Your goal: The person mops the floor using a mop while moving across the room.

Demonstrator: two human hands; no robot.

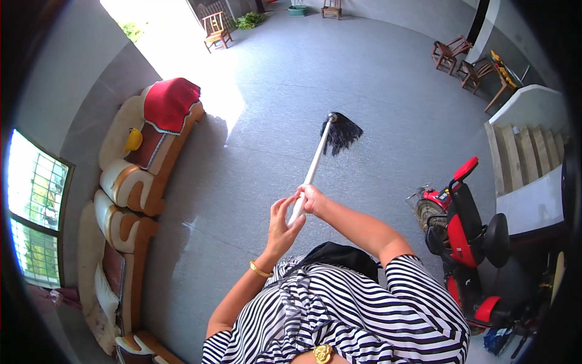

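Observation:
A mop with a long white handle (314, 165) slants away from me, its dark stringy head (343, 133) lying fanned out on the floor. My right hand (313, 199) is wrapped round the handle a little above its near end. Beside that near end is my left hand (282, 225), its fingers stretched out and the thumb apart, with the handle between thumb and fingers. The left palm is at the handle's end; how firmly it touches cannot be told.
Grey floor (273, 91) stretches around the mop. Along the left stand padded sofas (179, 142), one with a red cloth (173, 104). To the right are a red and black scooter (462, 236) and stairs (526, 151). Wooden chairs (216, 30) stand farther off.

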